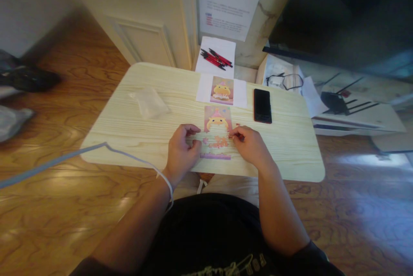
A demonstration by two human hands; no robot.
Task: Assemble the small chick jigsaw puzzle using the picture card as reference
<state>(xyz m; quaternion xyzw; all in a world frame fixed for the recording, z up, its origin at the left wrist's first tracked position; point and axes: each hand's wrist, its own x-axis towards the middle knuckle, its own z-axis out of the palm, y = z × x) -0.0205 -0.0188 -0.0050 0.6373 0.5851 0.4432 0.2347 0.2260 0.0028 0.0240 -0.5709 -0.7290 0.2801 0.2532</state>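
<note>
A small jigsaw puzzle [217, 126] with a yellow duck in a pink hat lies on the pale wooden table [290, 142], its middle rows only partly filled. My left hand [181, 149] rests at the puzzle's left edge with curled fingers touching it. My right hand [250, 143] sits at the right edge, fingers pinched on what looks like a small puzzle piece. A printed picture of the same duck [222, 90] lies on white paper just behind the puzzle.
A black phone [262, 105] lies right of the picture. A clear plastic bag [150, 101] sits on the table's left. Red and black pens [215, 58] lie on paper behind. Glasses [285, 80] rest on a low white shelf. A white cable [97, 149] crosses the left.
</note>
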